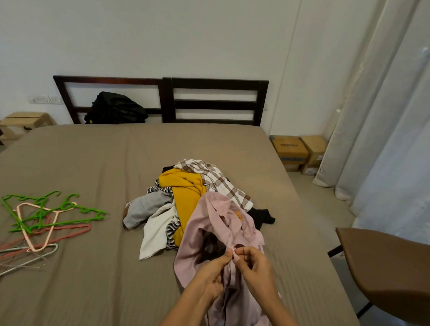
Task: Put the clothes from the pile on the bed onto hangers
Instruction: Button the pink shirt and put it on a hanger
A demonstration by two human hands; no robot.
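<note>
A pale pink shirt (211,229) is lifted off the brown bed (101,159) in front of me. My left hand (210,273) and my right hand (254,266) both pinch its front edge, fingertips close together at the placket. Behind it lies the pile of clothes (180,196): a mustard top, a checked shirt, grey, white, striped and black pieces. A heap of hangers (37,221), green, pink and grey, lies on the bed at the left, well apart from my hands.
A black bag (116,108) leans against the dark headboard (214,98). A brown chair (395,274) stands at the bed's right side. Cardboard boxes (299,151) and curtains (398,113) are at the back right; a small stool (24,122) at the back left.
</note>
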